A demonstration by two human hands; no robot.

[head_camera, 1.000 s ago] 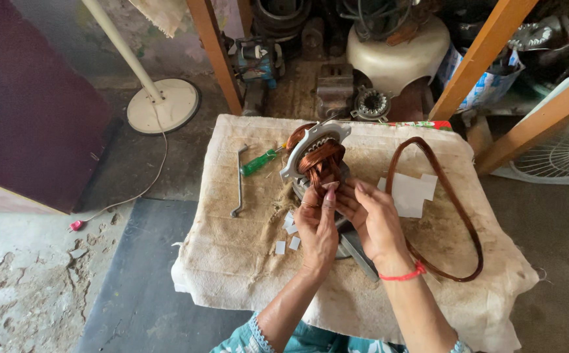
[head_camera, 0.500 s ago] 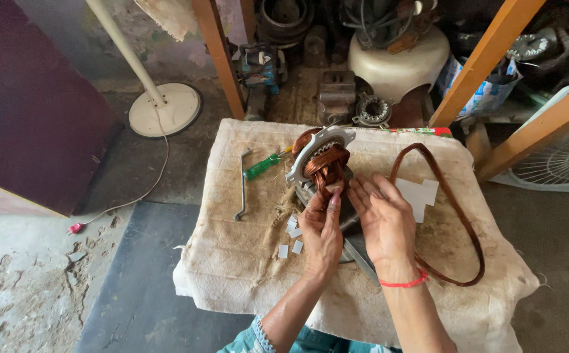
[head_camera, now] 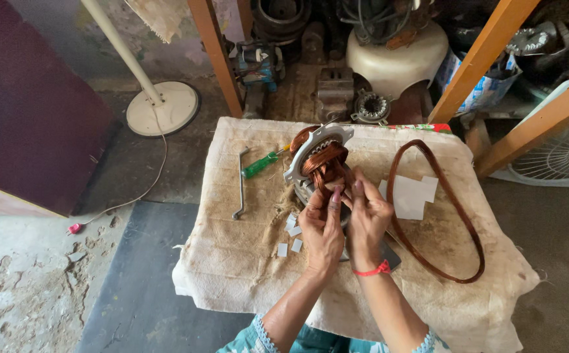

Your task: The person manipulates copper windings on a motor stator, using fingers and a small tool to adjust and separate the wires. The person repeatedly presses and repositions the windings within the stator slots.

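Note:
A motor stator (head_camera: 319,157) with copper wire windings and a grey metal frame stands tilted on a cloth-covered table (head_camera: 232,261). My left hand (head_camera: 322,230) grips its near side, fingertips on the copper coils. My right hand (head_camera: 367,219), with a red band at the wrist, pinches the windings right beside it. A large loose loop of copper wire (head_camera: 457,216) lies to the right of my hands, with white paper sheets (head_camera: 412,195) inside it.
A green-handled screwdriver (head_camera: 260,165) and a bent metal rod (head_camera: 240,183) lie left of the stator. Small white paper bits (head_camera: 291,229) are scattered near my left hand. A fan stand base (head_camera: 162,108), motor parts and wooden posts crowd the floor behind; a fan guard (head_camera: 568,157) is at right.
Both hands have shifted slightly on the stator's windings, fingers drawing closer together. The view has shifted a little; the stator stays in place.

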